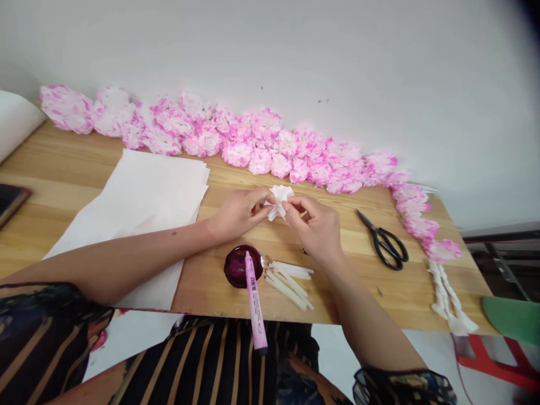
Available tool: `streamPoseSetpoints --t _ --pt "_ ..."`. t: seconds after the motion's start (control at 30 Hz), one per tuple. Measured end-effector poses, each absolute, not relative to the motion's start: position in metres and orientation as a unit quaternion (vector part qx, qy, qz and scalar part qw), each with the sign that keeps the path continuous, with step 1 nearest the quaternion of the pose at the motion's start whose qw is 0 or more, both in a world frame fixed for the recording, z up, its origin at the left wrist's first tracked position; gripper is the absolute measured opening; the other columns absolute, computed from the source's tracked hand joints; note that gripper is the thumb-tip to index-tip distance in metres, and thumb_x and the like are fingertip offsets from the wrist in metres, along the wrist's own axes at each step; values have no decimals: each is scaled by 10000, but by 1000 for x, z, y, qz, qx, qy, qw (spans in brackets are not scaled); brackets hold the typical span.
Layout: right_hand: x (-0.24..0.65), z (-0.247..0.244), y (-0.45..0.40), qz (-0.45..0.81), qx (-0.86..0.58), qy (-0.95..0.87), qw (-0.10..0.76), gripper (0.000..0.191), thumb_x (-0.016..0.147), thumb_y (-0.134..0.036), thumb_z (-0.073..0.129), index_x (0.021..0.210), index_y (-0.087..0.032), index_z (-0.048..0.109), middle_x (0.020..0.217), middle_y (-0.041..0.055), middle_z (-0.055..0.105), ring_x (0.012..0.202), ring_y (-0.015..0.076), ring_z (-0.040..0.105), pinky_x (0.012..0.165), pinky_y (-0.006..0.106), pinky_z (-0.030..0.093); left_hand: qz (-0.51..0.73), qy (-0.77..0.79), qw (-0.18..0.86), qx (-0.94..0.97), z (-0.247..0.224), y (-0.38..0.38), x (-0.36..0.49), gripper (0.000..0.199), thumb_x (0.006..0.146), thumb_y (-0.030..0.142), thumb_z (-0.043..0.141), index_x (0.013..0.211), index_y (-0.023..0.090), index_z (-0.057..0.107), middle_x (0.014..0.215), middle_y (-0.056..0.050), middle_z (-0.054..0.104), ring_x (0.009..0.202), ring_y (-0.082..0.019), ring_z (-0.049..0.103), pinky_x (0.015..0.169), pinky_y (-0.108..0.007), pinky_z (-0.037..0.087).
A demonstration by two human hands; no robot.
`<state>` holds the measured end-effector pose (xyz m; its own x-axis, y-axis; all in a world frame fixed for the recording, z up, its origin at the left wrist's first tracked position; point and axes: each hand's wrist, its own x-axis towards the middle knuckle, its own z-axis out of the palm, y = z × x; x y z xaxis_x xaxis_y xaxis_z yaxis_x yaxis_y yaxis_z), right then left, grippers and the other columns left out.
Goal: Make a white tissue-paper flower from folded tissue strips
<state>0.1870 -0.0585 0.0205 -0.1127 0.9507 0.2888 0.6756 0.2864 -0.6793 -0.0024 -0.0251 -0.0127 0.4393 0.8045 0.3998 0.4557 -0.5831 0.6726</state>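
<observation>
Between my two hands is a small white paper flower (279,202) with ruffled edges, held above the table. My left hand (242,212) pinches its left side between thumb and fingers. On the other side, my right hand (316,225) grips it with thumb and forefinger. Nearer to me, a pink marker (255,304) lies with its tip over a small dish of dark purple liquid (236,267). Several thin whitish sticks (291,284) rest beside the dish. Black-handled scissors (386,242) lie to the right of my right hand.
A long row of pink-and-white paper flowers (236,153) runs along the wall, ending near twisted white paper strips (442,298) at right. White paper sheets (147,185) are stacked at left. A phone (10,202) and a white roll (17,121) sit at the left edge. A green stool seat (512,318) stands off the right edge.
</observation>
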Motion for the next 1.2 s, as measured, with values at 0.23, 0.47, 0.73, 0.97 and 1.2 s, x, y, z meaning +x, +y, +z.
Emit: streamPoseSetpoints --t 0.23,0.47,0.73,0.97,1.2 --pt "188 25 -60 181 -554 -744 327 280 900 -445 614 783 -198 679 726 3 699 585 116 554 586 261 398 365 430 255 785 -13 -26 -2 88 896 198 551 929 176 629 765 7 689 604 -91 581 572 -208 397" --pt "190 14 -56 88 -534 -792 282 163 939 -288 567 887 -220 706 802 27 709 725 165 607 657 288 401 371 430 274 776 -13 -24 -2 130 902 225 521 939 177 636 754 7 701 614 -94 597 558 -192 393" --pt "190 15 -57 118 -525 -786 305 216 959 -303 546 900 -204 728 821 32 734 729 169 638 649 285 413 362 381 320 788 -10 -26 -3 146 887 255 584 955 173 684 711 10 667 591 -87 551 563 -204 391" --pt "191 12 -56 153 -545 -758 324 154 920 -283 602 906 -224 743 836 8 756 718 157 655 657 271 436 390 380 315 777 -15 -24 -2 191 843 103 529 902 170 699 823 -16 726 682 -100 603 616 -205 430" --pt "190 16 -57 206 -574 -717 337 211 910 -369 613 823 -207 717 729 -5 720 615 132 608 611 252 432 418 337 303 788 -20 -22 -2 262 822 74 495 848 196 726 825 -13 749 722 -115 656 669 -227 480"
